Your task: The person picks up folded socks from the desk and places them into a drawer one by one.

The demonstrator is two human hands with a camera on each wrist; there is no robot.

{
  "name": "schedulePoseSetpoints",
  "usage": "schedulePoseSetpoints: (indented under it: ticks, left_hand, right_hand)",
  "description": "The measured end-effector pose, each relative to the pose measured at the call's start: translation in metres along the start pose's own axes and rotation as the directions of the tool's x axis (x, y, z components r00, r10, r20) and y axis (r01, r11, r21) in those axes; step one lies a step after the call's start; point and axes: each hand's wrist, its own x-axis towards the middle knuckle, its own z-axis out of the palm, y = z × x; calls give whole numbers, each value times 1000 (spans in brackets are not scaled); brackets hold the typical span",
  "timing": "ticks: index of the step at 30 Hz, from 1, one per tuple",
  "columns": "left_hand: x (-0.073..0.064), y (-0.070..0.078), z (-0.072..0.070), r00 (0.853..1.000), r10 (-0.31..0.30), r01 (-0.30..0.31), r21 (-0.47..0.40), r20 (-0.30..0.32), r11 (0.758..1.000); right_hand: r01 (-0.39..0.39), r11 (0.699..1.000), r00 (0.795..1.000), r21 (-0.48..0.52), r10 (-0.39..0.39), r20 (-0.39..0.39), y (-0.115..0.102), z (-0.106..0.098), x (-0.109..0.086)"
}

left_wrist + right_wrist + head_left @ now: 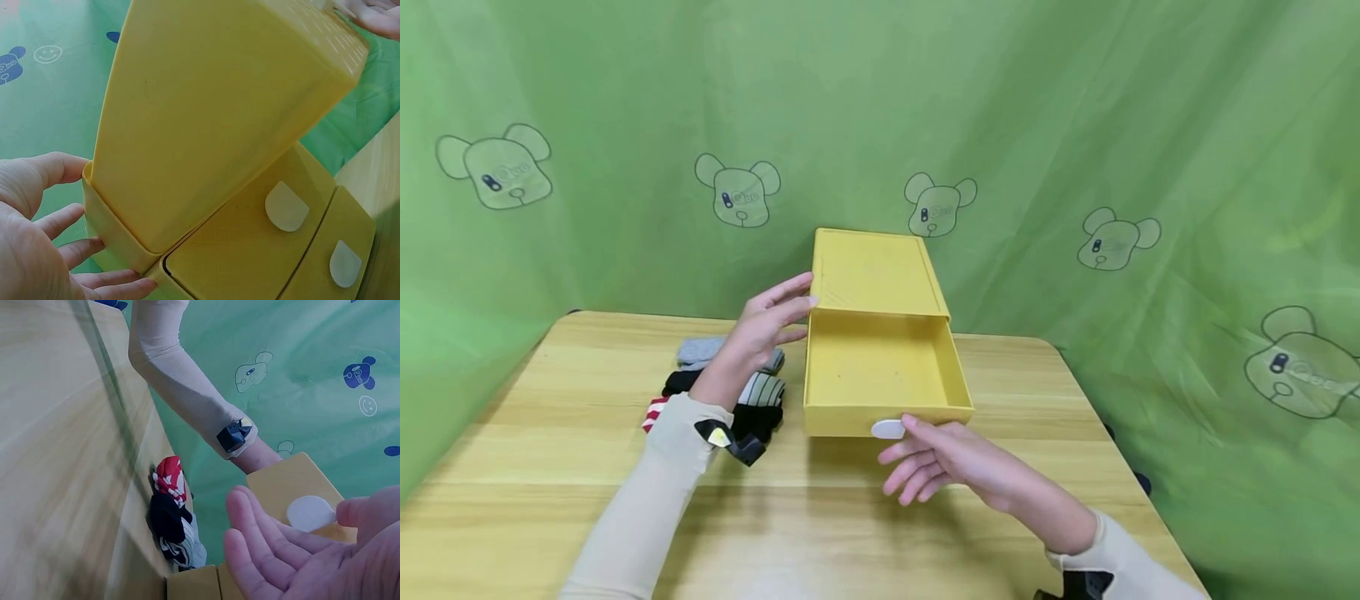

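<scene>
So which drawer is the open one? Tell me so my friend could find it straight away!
On the wooden table stands a yellow cabinet. Look for its top drawer, where the right hand has its thumb at the white handle. It alone sticks far out, while the two drawers below are closed.

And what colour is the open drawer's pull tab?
White; the pull tab shows best in the right wrist view.

Sleeves: cream, close-fitting, finely ribbed. Wrist units: black, angular, one at the cuff end of each sleeve. Left unit: pale patch.
</scene>
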Motion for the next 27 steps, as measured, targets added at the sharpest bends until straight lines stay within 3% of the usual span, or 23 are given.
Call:
schedulePoseSetpoints:
  ticks: [10,17,27]
  left_hand:
    - [-1,1,0,999,23,-23,-11,25,1000]
    - [-4,2,-1,999,22,-22,0,24,1000]
    - [-3,8,-4,998,23,-27,91,53,995]
  right_hand:
    - [45,995,995,-91,-37,92,-15,-2,-4]
    - [73,994,993,-83,-65,100,-19,-3,-3]
    - [85,991,992,-104,-74,99,-23,-5,-4]
